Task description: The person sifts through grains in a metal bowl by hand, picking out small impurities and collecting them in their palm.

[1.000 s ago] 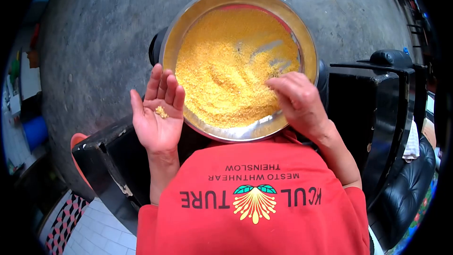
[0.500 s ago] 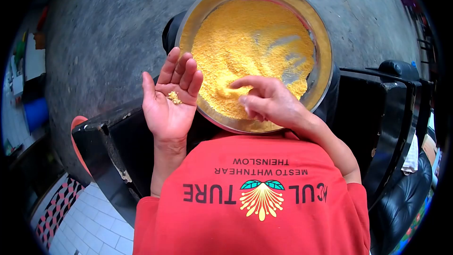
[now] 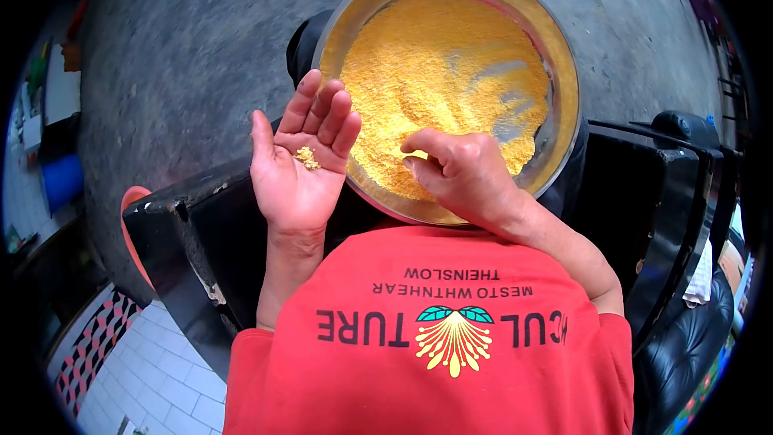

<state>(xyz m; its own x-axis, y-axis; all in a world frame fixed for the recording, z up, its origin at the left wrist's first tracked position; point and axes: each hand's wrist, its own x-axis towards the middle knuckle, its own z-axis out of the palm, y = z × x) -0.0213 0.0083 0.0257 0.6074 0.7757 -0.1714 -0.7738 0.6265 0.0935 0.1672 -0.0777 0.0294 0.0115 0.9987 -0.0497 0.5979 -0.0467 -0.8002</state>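
Observation:
My left hand (image 3: 299, 173) is palm up, fingers stretched out, left of a wide metal basin (image 3: 568, 72). A small heap of yellow crumbs (image 3: 307, 158) lies on its palm. Coarse yellow meal (image 3: 403, 56), like ground corn, covers much of the basin's bottom. Over the near part of the meal is my right hand (image 3: 467, 169). Its thumb and forefinger are bent toward each other with a narrow gap between the tips, and yellow shows through. The other fingers are folded underneath and mostly hidden.
The basin rests over my dark-clad legs, just beyond my red shirt (image 3: 451, 290). Black, worn furniture (image 3: 193, 234) stands on both sides. Grey concrete floor (image 3: 201, 48) spreads ahead, and white tiles (image 3: 169, 354) lie at lower left. A white cloth (image 3: 699, 278) hangs at right.
My right forefinger has bent back toward the thumb, and the hand has moved slightly right. The left hand, still carrying the crumbs, and the basin also appear a little farther right.

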